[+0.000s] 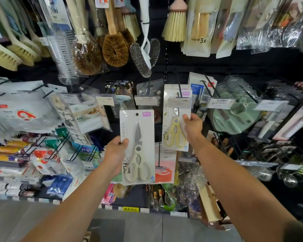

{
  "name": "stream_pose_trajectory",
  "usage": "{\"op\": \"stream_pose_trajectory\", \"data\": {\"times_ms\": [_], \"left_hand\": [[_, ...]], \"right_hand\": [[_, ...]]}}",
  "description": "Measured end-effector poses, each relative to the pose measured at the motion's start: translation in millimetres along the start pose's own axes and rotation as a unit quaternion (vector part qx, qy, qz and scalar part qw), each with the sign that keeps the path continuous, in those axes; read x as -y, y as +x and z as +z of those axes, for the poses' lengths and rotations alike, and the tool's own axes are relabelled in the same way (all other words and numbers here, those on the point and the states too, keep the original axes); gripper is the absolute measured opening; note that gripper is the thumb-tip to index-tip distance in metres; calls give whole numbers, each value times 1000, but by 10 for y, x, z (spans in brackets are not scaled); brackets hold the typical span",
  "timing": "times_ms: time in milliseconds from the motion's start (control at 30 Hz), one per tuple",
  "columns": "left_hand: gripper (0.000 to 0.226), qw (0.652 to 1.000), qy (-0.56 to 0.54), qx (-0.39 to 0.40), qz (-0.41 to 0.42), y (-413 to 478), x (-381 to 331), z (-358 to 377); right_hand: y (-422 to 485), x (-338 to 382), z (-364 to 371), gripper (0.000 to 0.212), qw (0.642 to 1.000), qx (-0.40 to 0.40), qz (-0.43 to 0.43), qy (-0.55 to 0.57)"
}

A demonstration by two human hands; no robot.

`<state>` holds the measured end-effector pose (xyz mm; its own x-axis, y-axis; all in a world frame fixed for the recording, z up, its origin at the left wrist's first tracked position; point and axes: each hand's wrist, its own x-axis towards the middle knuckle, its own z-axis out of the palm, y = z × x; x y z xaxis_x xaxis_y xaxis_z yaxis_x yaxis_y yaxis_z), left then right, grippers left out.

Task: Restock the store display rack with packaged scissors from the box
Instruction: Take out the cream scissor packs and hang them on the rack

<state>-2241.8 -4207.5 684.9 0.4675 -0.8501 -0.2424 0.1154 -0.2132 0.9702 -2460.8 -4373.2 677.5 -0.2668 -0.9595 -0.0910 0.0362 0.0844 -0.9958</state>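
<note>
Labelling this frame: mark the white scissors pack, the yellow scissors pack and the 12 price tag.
white scissors pack (138,148), head view, on the pivot.
yellow scissors pack (176,121), head view, on the pivot.
price tag (179,103), head view, on its middle.

Centre frame: the scissors pack (137,147) is showing cream-white handles on a white card with a lilac sticker. Right of it, the second pack (176,126) is showing pale yellow handles. Upper centre, the brushes (115,49) are showing brown bristles; centre right, the round items (234,117) are showing mint green.
</note>
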Motion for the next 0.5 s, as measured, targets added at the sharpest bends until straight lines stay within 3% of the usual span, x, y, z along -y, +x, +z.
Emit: {"op": "stream_pose_trajectory", "data": {"times_ms": [300,500], "left_hand": [[22,999,25,-18,-42,-37,154,196],[12,996,45,5,-76,79,219,498]], "right_hand": [[251,55,11,25,994,14,7,-108],[40,-216,-446,33,976,47,23,-209]]}}
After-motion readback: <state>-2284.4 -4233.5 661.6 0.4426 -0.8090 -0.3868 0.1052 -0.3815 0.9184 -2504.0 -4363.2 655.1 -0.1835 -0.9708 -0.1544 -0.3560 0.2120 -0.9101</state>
